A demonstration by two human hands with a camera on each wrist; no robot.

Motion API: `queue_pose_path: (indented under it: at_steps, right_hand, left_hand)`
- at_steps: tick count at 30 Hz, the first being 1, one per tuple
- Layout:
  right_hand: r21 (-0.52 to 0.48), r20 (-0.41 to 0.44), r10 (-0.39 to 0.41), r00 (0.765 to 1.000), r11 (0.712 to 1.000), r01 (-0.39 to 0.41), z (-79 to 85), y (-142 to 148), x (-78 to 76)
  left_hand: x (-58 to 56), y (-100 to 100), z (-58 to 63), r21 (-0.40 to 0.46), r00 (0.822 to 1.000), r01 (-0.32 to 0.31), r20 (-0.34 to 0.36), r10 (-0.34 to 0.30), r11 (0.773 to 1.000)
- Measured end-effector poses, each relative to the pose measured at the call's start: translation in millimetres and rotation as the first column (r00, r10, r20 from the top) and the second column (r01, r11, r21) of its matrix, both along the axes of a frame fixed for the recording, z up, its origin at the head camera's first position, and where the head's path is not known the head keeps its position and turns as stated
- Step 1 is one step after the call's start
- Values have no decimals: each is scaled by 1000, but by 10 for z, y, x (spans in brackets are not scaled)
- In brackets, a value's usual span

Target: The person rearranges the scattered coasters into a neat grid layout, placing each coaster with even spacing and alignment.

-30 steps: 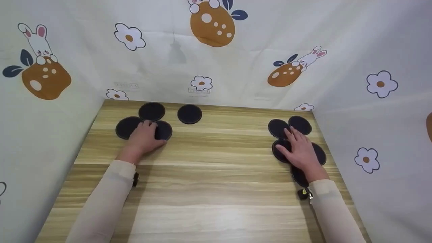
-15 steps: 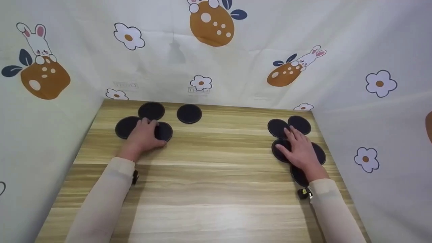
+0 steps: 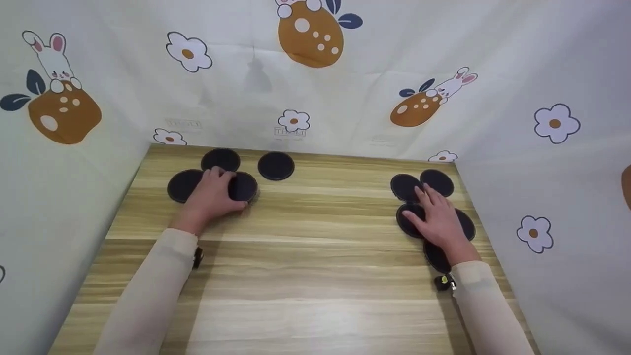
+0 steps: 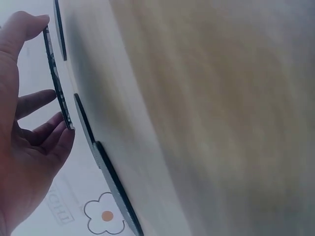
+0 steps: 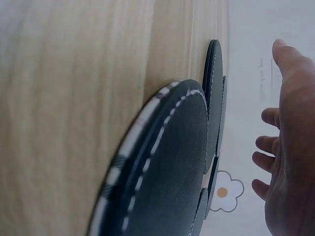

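Note:
My left hand point(image 3: 209, 199) pinches a round black leather coaster point(image 3: 245, 187) by opposite edges, thumb on the near side and fingertips on the far side. In the left wrist view that held coaster point(image 4: 58, 86) shows edge-on, raised off the table. Two flat black coasters lie by this hand, one to its left point(image 3: 183, 186) and one behind it point(image 3: 221, 160). A further coaster point(image 3: 276, 166) lies a little to the right. Above several overlapping coasters on the right hovers my right hand point(image 3: 440, 222), fingers relaxed, holding nothing. White stitching rings the nearest coaster point(image 5: 172, 147) in the right wrist view.
The wood-grain table point(image 3: 315, 256) is bounded by pale fabric walls point(image 3: 345, 98) at the back, left and right, printed with rabbits and flowers. A small black device point(image 3: 443, 282) is strapped at the right wrist; another point(image 3: 198, 258) is at the left.
The coaster in my left hand has risen off the table and shifted slightly right and back, the hand tilting with it. My right hand has stayed in place.

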State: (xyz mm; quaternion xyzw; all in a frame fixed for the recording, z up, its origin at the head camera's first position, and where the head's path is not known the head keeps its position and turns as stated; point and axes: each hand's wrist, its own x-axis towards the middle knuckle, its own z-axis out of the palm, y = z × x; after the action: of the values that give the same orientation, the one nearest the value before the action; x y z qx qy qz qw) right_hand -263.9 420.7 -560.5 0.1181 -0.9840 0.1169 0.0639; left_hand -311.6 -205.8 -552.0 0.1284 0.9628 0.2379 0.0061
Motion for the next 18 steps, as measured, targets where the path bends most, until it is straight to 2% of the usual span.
queue_pose_path:
  at_steps: [8, 18]
  right_hand:
    - [-11, 11, 0, 1000, 1000, 0, -23, 19, 15]
    - [-20, 13, -6, 1000, 1000, 6, -34, 30, 29]
  left_hand:
    - [-55, 141, 83, 7, 1000, 27, 9, -27, 1000]
    - [-225, 386, 164, -2, 997, 77, 8, -77, 997]
